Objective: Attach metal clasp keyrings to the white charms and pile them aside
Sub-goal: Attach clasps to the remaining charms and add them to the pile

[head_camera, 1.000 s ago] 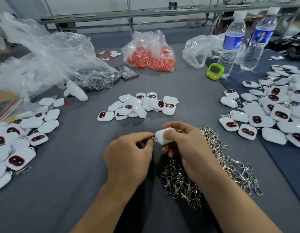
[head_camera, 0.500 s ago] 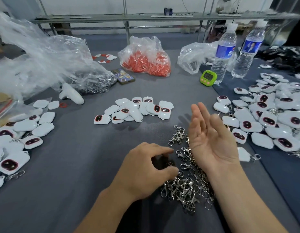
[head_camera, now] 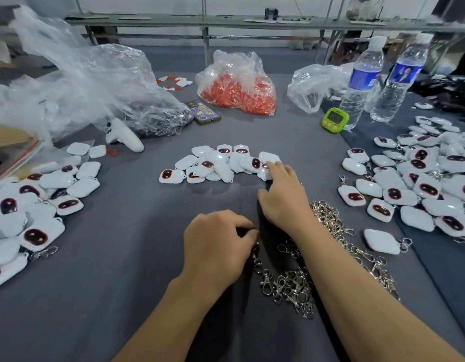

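We find little that can be read. The green timer (head_camera: 335,119) shows dark digits on its small screen, but they are too blurred for us to make out. The left bottle (head_camera: 361,82) carries a blue label with white characters that we cannot decipher. The right bottle (head_camera: 398,80) has a blue label with a printed figure and no legible words. The phone (head_camera: 202,111) bears coloured badge-like stickers, their lettering too small to read.

The left hand (head_camera: 218,246) is resting knuckles-up, fingers curling in and pinching together at the tips. The right hand (head_camera: 284,197) is reaching forward, palm down, fingers extending, forearm stretching out behind it.
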`<state>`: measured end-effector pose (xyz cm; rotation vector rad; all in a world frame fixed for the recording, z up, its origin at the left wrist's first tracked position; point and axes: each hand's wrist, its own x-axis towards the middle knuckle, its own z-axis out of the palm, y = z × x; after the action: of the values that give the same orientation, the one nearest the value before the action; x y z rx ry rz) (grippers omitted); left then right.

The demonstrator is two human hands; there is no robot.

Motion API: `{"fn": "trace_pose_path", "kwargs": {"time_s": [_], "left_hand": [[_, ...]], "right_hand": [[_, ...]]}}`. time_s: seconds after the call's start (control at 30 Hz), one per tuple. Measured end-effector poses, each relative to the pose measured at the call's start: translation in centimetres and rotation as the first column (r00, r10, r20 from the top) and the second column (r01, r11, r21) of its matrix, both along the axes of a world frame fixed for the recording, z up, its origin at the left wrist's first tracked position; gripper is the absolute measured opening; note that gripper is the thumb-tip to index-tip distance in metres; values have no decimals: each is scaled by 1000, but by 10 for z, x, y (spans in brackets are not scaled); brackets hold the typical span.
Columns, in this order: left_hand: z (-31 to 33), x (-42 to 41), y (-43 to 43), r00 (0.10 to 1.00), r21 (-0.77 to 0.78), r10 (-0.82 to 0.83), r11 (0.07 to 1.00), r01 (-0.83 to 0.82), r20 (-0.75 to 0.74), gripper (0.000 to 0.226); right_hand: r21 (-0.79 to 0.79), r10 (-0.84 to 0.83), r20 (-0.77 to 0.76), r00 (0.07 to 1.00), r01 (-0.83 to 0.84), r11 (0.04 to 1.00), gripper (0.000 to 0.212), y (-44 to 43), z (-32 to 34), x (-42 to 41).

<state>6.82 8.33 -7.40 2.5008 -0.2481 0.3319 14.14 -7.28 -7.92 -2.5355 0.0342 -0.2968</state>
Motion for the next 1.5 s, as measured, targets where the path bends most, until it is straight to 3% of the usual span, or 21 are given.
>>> {"fn": "trace_pose_path", "kwargs": {"time_s": [0.1, 0.2, 0.33, 0.47, 0.53, 0.6, 0.67, 0.77, 0.87, 0.9, 0.97, 1.03, 1.1, 1.27, 1.37, 1.5], "left_hand": [[2, 2, 4, 997, -32, 77, 997, -77, 0, 8], [5, 2, 4, 991, -74, 132, 989, -130, 19, 4], [5, 2, 6, 990, -89, 142, 986, -140, 21, 4], [2, 6, 18, 992, -189, -32, 982, 9, -120, 10], [1, 6, 23, 978, -143, -139, 983, 117, -156, 21], [1, 5, 25, 974, -88, -189, 980, 179, -125, 21], [1, 6, 24, 978, -109, -184, 979, 173, -103, 17], [-1, 6, 23, 991, -193, -101, 978, 82, -92, 16], [-2, 4, 19, 996, -301, -59, 953, 36, -66, 17], [-1, 3, 18, 995, -373, -75, 927, 42, -73, 18], [0, 3, 16, 993, -475, -93, 879, 48, -70, 21], [0, 6, 15, 992, -522, -98, 852, 41, -82, 19], [-2, 8, 14, 984, -517, -123, 855, 40, -128, 18], [-1, 7, 9, 990, -420, -97, 907, 44, -107, 13], [1, 4, 8, 1000, -361, 23, 932, -16, 16, 13], [2, 2, 8, 996, -412, 47, 911, -12, 75, 11]], "right_hand": [[-148, 17, -59, 998, -26, 989, 30, 3, 0, -7], [-134, 42, -22, 999, -45, 990, 19, 8, 2, -35], [-46, 59, 54, 997, -57, 997, 30, 12, 5, -80], [-52, -89, 123, 988, 96, 994, 21, 14, 11, -98], [-136, -54, 63, 997, 62, 989, 29, 13, 11, -96], [-181, -13, 19, 1000, 16, 983, 23, 11, 10, -92], [-108, -23, 65, 998, 29, 994, 11, 8, 11, -91], [54, -34, 127, 991, 27, 998, 17, 8, 9, -91], [304, -97, 96, 991, 63, 951, 22, 10, 8, -91], [428, -115, 65, 991, 77, 901, 23, 10, 9, -90], [702, -101, -5, 995, 75, 708, 25, 11, 11, -89], [830, -33, -40, 999, 51, 555, 27, 10, 13, -88], [831, 40, -55, 998, 23, 555, 22, 9, 13, -88], [695, 75, -44, 996, -23, 719, 22, 7, 8, -87], [715, 79, -58, 995, -14, 699, 25, 8, 8, -86], [713, 89, -74, 993, -10, 701, 17, 8, 8, -86]]}}
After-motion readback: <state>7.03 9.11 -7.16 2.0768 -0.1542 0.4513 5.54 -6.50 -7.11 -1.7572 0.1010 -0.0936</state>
